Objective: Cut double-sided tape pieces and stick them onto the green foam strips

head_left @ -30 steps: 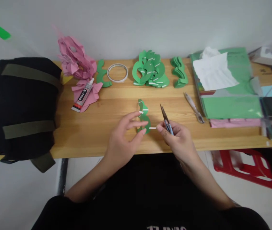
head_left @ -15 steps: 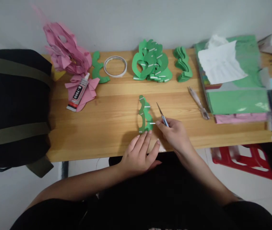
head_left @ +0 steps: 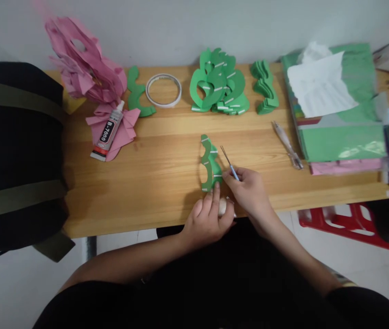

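Note:
A scalloped green paper cutout [head_left: 207,160] with short white strips across it lies on the table in front of me. My left hand [head_left: 208,217] rests at its lower end, index finger stretched onto the paper. Between that hand's thumb and fingers sits a small white roll [head_left: 222,206], partly hidden. My right hand [head_left: 247,189] is closed around tweezers [head_left: 230,164] with a light blue body, their two thin tips pointing up and left. Its thumb and fingertip are at the cutout's right edge, by a white strip [head_left: 217,176].
Behind lie a white tape ring [head_left: 163,91], green cutouts piled up [head_left: 218,84] and stacked [head_left: 265,87]. Pink paper pieces [head_left: 84,59] and a B-7000 glue tube [head_left: 107,132] are at left, beside a black bag [head_left: 16,146]. A pen [head_left: 287,145] and green sheets [head_left: 341,141] lie right.
My left thumb has come in towards the fingers, over the white roll. The strip beside my right fingertips, which stuck out past the edge, now lies across the cutout. The view has shifted slightly.

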`<state>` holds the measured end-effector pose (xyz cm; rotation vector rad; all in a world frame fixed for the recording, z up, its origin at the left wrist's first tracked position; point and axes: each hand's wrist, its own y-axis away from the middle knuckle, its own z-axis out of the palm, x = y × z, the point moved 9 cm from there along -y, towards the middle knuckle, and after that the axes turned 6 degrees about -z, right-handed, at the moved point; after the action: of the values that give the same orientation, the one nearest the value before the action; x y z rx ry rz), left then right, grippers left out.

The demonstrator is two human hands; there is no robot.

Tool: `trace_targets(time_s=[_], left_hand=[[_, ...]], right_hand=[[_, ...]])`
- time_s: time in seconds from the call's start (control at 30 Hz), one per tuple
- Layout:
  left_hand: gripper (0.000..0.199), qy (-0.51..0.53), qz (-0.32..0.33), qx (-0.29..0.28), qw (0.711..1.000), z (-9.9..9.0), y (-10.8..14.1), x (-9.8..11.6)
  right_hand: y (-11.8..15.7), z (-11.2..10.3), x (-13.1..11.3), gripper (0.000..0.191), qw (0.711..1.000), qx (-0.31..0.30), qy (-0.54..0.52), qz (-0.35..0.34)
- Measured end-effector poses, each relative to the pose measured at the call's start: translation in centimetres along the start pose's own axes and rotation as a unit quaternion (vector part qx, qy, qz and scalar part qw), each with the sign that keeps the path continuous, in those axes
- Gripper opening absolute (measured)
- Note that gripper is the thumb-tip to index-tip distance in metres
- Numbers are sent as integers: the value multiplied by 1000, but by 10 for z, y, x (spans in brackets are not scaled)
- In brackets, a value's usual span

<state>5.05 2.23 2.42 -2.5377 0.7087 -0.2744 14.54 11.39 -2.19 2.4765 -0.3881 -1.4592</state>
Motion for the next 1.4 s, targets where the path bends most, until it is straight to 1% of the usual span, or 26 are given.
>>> trace_targets(time_s=[0.2,0.3,0.47,0.73,0.93,1.07,1.13,1.23,1.27,1.3,1.33,1.4], left_hand=[[38,-7,-23,-22,999,6,-4,-2],[40,1,-38,-23,999,6,-6,-3],[46,-13,-47,-29,998,6,-10,-3],[51,-37,-42,-29,998,5,-17,0],[53,-43,-41,-45,997,8,-16,2],[54,-45,-48,-61,996,10,-16,2],[53,-43,-55,-67,995,11,-16,2],[51,-22,-72,-73,995,10,-14,0],[48,-8,-73,-65,995,7,-13,-1],[40,11,-63,-45,997,1,-11,0],[30,32,-40,-8,999,-8,-10,0],[7,83,19,105,991,-35,-5,-2]], right_hand=[[1,-1,-1,18,999,12,37,-25],[2,-1,0,16,998,18,55,-27],[4,1,-2,16,996,16,72,-53],[2,-1,-2,17,996,19,78,-45],[0,-5,0,19,995,20,84,-48],[-4,-3,1,13,994,25,99,-33],[-6,-5,2,9,995,35,89,-25],[-6,-12,4,6,998,47,29,-18],[-6,-16,6,7,999,46,7,-16],[-6,-20,7,9,999,43,-14,-16],[-5,-24,9,13,999,39,-31,-16],[-3,-34,12,21,997,33,-64,-17]])
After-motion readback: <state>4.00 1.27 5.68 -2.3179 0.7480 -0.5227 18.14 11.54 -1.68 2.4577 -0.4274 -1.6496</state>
